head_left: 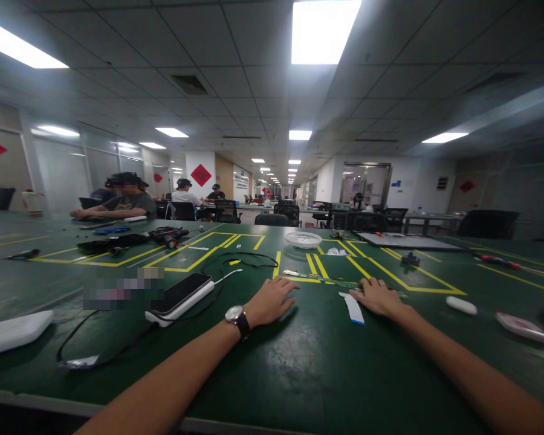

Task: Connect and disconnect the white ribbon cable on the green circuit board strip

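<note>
My left hand (272, 300), with a wristwatch (236, 316) above it, hovers or rests over the green table, fingers stretched forward and holding nothing. Its fingertips are near the left end of a long, thin green circuit board strip (317, 277). My right hand (381, 296) lies over the right part of that strip with its fingers spread; whether they press on it I cannot tell. Just below its thumb lies a white flat ribbon cable (353, 309) with a blue end.
Left of my hands are a phone (181, 296) on a white block and a black cable (249, 254). A white plastic basket (303, 240) stands ahead. On the right lie a white rounded object (461, 305) and a screwdriver (498, 261). A person (127, 199) sits across at left.
</note>
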The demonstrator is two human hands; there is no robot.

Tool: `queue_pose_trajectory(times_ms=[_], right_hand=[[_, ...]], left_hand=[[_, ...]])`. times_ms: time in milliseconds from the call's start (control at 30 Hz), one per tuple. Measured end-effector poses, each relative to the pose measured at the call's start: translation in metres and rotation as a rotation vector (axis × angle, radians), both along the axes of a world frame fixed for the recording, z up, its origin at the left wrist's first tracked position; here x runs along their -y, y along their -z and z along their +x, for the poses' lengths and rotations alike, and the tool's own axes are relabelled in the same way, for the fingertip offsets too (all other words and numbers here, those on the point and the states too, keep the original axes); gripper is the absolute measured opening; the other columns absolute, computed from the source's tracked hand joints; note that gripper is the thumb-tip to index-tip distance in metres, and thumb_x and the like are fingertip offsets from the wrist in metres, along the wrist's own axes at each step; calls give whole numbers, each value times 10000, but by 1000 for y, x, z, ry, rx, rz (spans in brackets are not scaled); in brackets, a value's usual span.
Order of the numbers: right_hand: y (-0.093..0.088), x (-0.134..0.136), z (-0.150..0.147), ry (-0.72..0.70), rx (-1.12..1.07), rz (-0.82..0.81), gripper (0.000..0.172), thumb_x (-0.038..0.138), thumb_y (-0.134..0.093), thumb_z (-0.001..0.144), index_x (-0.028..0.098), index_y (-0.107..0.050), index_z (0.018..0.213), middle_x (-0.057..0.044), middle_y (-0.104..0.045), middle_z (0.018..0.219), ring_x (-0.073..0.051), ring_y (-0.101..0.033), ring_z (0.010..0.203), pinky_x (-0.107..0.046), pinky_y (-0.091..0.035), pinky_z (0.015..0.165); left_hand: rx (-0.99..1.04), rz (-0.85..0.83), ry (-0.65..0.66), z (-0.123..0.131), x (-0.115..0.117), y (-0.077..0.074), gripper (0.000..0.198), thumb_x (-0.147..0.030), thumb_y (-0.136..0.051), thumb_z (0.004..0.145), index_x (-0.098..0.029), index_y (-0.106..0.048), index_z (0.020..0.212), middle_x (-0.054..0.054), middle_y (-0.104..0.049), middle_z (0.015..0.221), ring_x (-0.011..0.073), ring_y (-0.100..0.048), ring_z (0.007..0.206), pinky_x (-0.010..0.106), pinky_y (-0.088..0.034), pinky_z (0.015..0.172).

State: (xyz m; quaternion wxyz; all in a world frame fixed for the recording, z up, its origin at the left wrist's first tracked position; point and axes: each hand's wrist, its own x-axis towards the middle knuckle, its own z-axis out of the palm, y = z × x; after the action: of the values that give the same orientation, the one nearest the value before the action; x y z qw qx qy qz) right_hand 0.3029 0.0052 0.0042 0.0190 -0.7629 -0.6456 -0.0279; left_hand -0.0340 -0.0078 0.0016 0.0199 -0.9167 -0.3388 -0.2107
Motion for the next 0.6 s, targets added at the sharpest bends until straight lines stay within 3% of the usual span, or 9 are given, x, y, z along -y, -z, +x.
queue_pose_trajectory(times_ms=[400, 600], right_hand=[[5, -1, 12, -63, -58, 9, 742, 690, -304, 881, 144, -513, 1337, -203, -467, 1393, -393, -421, 1283, -599, -402, 950], [2, -3, 13, -108, -56, 10, 660, 650, -187, 934, 285, -521, 1370, -167, -526, 1319, -395, -471, 1244, -626, -381, 946]], left_hand=[[2, 14, -2, 1, -1, 0, 325, -304, -466, 973, -238, -512, 1288, 74, -564, 1282, 245, -474, 1206, 411, -407, 986], [19, 19, 0, -1, -4, 2, 323, -305, -454, 976, -241, -525, 1285, 69, -568, 1280, 246, -476, 1202, 416, -402, 998]])
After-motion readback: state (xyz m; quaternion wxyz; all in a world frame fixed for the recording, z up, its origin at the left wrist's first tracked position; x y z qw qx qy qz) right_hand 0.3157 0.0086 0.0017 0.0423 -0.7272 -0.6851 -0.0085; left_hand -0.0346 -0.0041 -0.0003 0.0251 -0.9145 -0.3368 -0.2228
